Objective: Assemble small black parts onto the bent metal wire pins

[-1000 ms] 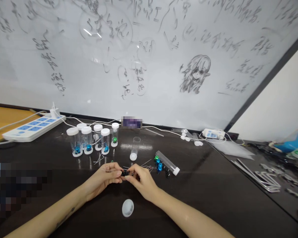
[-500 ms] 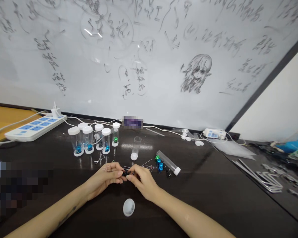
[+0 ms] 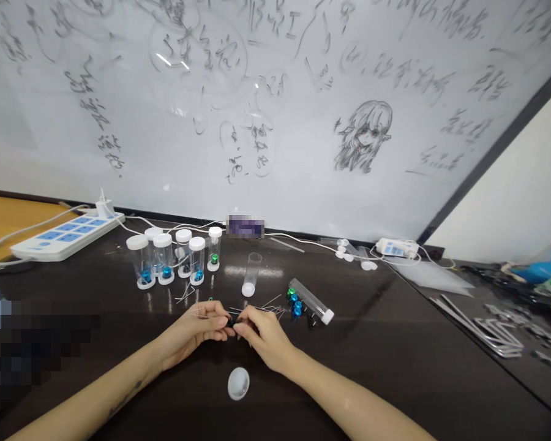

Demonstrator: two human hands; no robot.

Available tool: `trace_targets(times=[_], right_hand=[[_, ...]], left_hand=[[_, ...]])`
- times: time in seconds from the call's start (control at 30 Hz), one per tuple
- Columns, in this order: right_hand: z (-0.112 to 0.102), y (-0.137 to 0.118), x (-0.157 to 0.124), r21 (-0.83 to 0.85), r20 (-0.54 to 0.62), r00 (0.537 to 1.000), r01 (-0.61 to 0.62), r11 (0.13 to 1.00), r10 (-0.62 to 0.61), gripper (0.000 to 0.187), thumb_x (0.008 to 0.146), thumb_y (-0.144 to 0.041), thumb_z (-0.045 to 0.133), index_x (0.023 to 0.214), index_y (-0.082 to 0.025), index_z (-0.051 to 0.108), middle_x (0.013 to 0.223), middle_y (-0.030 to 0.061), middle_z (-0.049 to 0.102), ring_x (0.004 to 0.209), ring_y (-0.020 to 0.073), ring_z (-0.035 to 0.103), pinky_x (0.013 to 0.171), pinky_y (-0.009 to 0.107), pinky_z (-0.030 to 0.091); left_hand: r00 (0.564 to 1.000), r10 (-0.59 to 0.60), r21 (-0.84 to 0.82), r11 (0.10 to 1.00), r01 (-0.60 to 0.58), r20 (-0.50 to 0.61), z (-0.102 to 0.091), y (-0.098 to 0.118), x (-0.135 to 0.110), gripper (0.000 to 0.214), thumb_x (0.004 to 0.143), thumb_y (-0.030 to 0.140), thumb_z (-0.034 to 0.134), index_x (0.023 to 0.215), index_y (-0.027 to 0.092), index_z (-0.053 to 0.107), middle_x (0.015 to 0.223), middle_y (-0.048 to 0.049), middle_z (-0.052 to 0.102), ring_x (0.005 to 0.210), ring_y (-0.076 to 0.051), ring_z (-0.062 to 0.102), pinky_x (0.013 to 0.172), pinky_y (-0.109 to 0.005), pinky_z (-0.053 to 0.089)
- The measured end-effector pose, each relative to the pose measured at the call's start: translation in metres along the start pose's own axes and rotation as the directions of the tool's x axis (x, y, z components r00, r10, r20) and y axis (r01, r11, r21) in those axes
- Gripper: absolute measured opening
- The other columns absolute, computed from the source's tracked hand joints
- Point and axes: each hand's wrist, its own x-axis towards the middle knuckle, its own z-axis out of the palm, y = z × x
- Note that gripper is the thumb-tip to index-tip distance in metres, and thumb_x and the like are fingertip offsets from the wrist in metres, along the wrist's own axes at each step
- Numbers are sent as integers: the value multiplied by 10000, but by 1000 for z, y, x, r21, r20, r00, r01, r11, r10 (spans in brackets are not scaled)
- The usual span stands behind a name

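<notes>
My left hand [image 3: 195, 334] and my right hand [image 3: 261, 335] meet fingertip to fingertip low over the dark table [image 3: 395, 343]. Both pinch a small black part [image 3: 232, 321] with thin wire legs. Loose wire pins [image 3: 257, 306] lie just beyond my fingers. A white cap [image 3: 237, 384] lies on the table in front of my wrists. Beyond stand several capped clear vials [image 3: 165, 258] with blue and green beads inside, an open upright tube [image 3: 251, 274], and a tube lying on its side [image 3: 311, 300] beside blue and green beads [image 3: 294, 302].
A white power strip [image 3: 67, 236] with cables lies at the back left. A whiteboard [image 3: 275, 110] full of writing stands behind the table. Loose caps [image 3: 349, 254] and a white adapter [image 3: 395, 247] sit at the back right; metal parts [image 3: 496, 331] lie to the right.
My hands have stayed pinched on the small part, shifting only slightly. The view has drifted a little to the left.
</notes>
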Motion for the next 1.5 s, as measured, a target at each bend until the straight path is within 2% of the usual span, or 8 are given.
trace_targets(times=[0.17,0.4,0.53,0.67,0.93,1.17,1.33,1.5], right_hand=[[1,2,0,6,-7,1000,-3,1000,3,143,924,-326,564,868,-194,557,706,-30,612,580,114,534,574,206,387],[0,1,0,-11,36,999,18,1000,-17,300,972,-276,470,691,-186,527,630,-28,614,573,115,561,606,214,400],[1,1,-1,-9,-13,1000,21,1000,-21,139,928,-320,554,870,-194,558,736,-15,622,584,118,545,579,212,398],[2,2,-1,5,-68,996,61,998,-60,165,899,-341,599,968,-199,555,762,-17,605,564,110,527,578,214,402],[-2,-2,0,-69,22,999,32,997,-30,242,962,-308,492,753,-193,534,668,-29,560,597,123,524,598,220,388],[-1,-1,0,-110,-24,996,81,991,-84,164,929,-346,557,879,-190,553,800,5,583,680,143,548,647,234,400],[-2,-2,1,-130,38,997,77,988,-73,321,988,-296,437,698,-187,521,653,-22,546,601,126,529,599,222,383],[-2,-4,0,-137,-18,995,93,986,-97,164,947,-327,518,863,-193,563,794,7,553,683,150,533,639,247,402]], left_hand=[[1000,1,-3,1000,-1,-13,1,0,0,134,742,201,759,807,122,672,716,-72,733,607,-108,658,596,-159,510],[1000,-8,17,1000,8,9,0,0,0,126,749,196,753,796,121,663,739,-103,741,673,-141,682,613,-181,521],[1000,6,-6,1000,-6,2,0,0,0,101,761,178,742,799,121,669,707,-56,719,623,-104,663,597,-154,512],[1000,7,-22,1000,-7,4,0,1,0,93,759,167,743,795,120,671,704,-38,704,611,-93,655,596,-147,512],[1000,2,-7,1000,-2,15,0,0,0,91,774,167,729,808,116,662,742,-85,737,637,-109,673,616,-162,529],[1000,15,-27,1000,-15,-3,0,1,2,96,766,163,736,796,112,660,707,-53,720,617,-99,672,604,-151,533],[1000,-10,-2,1000,10,16,-1,1,2,99,776,164,727,803,110,649,736,-89,739,674,-126,691,619,-162,540],[1000,16,-20,1000,-16,7,-2,-1,2,89,779,160,724,801,115,651,703,-47,720,621,-97,674,620,-154,538]])
